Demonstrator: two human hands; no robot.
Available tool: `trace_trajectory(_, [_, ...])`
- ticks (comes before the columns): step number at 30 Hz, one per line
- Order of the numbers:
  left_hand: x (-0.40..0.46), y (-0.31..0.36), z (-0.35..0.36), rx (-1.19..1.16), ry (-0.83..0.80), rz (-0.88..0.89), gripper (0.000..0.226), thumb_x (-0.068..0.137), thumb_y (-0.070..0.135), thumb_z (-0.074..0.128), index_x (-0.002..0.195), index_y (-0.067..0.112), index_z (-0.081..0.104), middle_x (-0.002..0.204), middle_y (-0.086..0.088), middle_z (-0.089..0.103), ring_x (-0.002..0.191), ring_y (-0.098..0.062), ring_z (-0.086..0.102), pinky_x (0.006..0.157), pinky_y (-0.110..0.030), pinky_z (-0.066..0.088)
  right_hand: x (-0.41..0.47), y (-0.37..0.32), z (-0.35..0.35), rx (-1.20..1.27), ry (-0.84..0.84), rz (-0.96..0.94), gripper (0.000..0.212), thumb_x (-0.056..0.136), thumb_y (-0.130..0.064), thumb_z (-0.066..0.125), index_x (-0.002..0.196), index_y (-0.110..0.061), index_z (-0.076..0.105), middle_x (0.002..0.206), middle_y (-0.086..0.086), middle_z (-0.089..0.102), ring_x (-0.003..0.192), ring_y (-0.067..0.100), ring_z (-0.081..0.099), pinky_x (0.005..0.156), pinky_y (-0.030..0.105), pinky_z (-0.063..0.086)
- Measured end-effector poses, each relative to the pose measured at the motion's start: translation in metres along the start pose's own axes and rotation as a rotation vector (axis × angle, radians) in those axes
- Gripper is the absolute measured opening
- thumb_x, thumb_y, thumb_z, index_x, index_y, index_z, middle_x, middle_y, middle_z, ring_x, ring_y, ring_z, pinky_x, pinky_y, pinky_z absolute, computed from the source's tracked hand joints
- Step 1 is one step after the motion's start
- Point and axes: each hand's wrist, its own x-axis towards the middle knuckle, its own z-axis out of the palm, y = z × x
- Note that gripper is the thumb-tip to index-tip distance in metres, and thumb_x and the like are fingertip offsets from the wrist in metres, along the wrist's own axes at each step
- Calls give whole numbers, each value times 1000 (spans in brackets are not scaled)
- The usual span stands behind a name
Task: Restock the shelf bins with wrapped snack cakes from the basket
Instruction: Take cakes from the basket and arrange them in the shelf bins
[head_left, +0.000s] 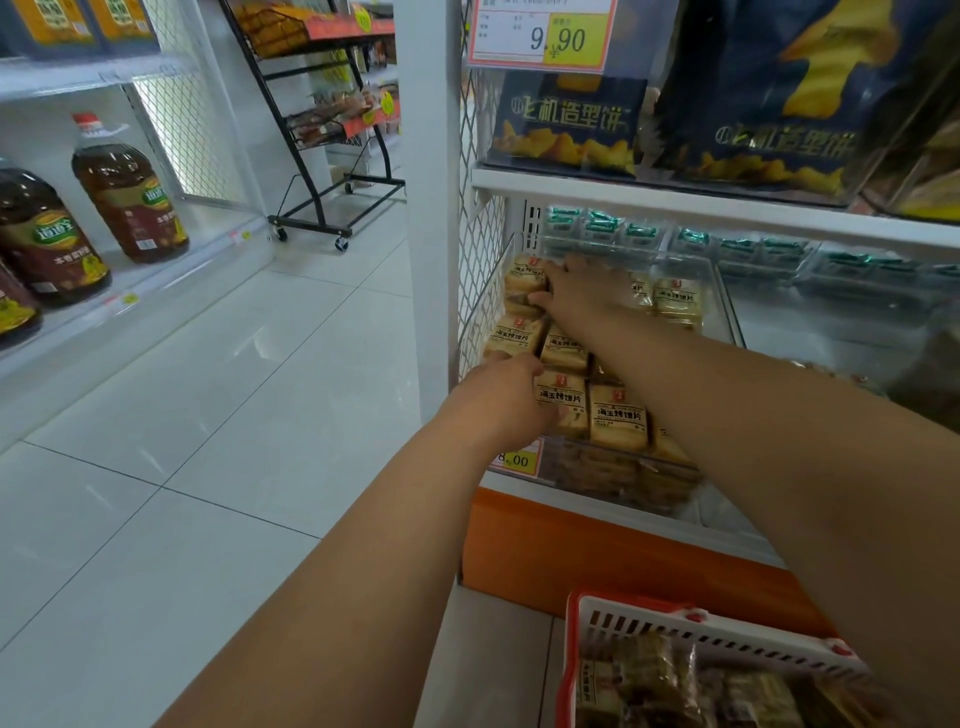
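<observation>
A clear shelf bin (724, 301) holds several wrapped snack cakes (618, 415) with tan labels. My left hand (506, 387) rests against the front-left cakes, fingers curled on one pack. My right hand (574, 288) reaches deeper into the bin and grips a pack (525, 280) at the back left. A red and white basket (691, 631) with more wrapped cakes (654, 680) sits on the floor at the lower right, below my right arm.
Green-wrapped snacks (597, 226) fill the bins behind. Dark snack bags (569, 124) stand on the shelf above. A white post (428, 208) and mesh side panel border the bin's left. Oil bottles (130, 192) line the left shelf, and a wheeled black rack (322, 130) stands beyond.
</observation>
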Motion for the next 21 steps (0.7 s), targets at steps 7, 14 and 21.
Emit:
trace_trajectory(7, [3,-7,6,8,12,37,53,88,39,66,137,24,53,138,-3,45,118,-24,52,99,-45,48,-18,9,-7,108,68,111,83,92,-63,46,154,-15,19,159,13,25,146,32,23,117,55,17])
trace_trajectory(14, [6,-3,11,62,28,33,50,89,45,64,133,21,55,136,-6,45,117,-26,52,98,-47,48,-23,5,3,160,-43,167,70,99,-58,31,157,-22,13,165,6,3,151,28,-1,118,59,0])
trace_trajectory(21, [3,1,11,126,42,28,53,89,47,62,135,22,53,137,-6,44,121,-26,49,101,-46,46,-41,22,-7,235,-34,157,86,94,-65,39,157,-19,3,165,6,1,151,27,-4,118,58,-2])
